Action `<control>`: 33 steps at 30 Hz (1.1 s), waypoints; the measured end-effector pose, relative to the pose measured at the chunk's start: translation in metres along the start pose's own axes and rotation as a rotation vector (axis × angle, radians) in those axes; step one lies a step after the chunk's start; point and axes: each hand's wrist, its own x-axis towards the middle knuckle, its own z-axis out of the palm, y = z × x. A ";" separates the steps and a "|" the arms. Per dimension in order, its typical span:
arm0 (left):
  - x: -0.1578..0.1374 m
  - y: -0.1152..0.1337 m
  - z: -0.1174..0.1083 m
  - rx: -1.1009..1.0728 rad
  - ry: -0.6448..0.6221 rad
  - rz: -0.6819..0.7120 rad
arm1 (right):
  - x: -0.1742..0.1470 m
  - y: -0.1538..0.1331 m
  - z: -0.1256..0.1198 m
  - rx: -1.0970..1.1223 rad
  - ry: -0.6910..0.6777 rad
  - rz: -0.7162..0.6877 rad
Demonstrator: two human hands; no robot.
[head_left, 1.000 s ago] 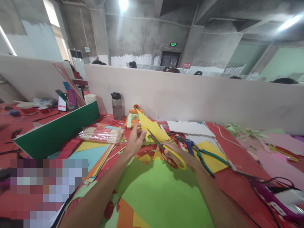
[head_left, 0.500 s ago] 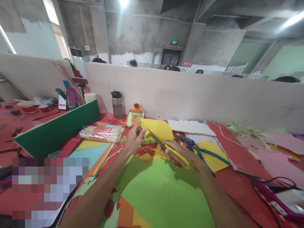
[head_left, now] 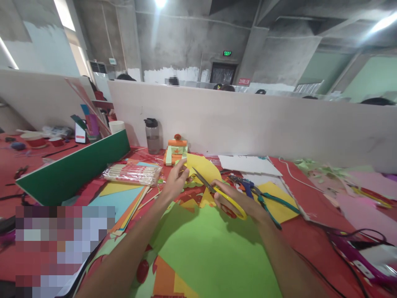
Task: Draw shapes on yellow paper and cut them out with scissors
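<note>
My left hand point(head_left: 177, 179) pinches the left edge of a yellow sheet of paper point(head_left: 203, 166), held up above the table. In my right hand point(head_left: 228, 194) is a pair of scissors point(head_left: 231, 201) with yellow and red handles, my fingers wrapped around its loops. Its dark blades point up and left, against the lower left part of the yellow sheet near my left fingertips. Beneath my wrists a large green sheet point(head_left: 217, 252) covers the near part of the table. Yellow and red paper scraps lie under the blades.
A packet of wrapped sticks point(head_left: 132, 174) lies left, before a green board point(head_left: 77, 169). Behind stand a water bottle point(head_left: 152, 136) and an orange-and-green paper model point(head_left: 175, 151). To the right are teal-handled pliers point(head_left: 266, 200), white board point(head_left: 249, 164) and a purple tool with cables point(head_left: 361, 260).
The yellow sheet has turned and shows a narrower shape, its right end drawn in and lower. Both hands stay nearly in place, and the scissors remain against the paper.
</note>
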 end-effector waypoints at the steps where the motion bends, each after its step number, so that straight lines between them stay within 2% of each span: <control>1: 0.000 0.000 0.000 -0.012 -0.008 -0.007 | 0.001 0.000 0.000 -0.030 -0.019 0.022; 4: 0.000 0.000 0.000 -0.037 -0.022 -0.028 | 0.005 0.000 0.001 -0.082 -0.069 0.038; 18: -0.002 0.003 0.002 -0.049 -0.029 0.011 | 0.006 0.001 0.004 -0.049 -0.050 0.001; 24: -0.002 0.002 0.002 -0.039 0.023 0.016 | 0.005 0.001 0.004 -0.070 -0.039 0.001; 33: -0.001 -0.003 0.000 0.008 -0.056 0.050 | 0.005 0.003 0.002 -0.066 -0.056 0.019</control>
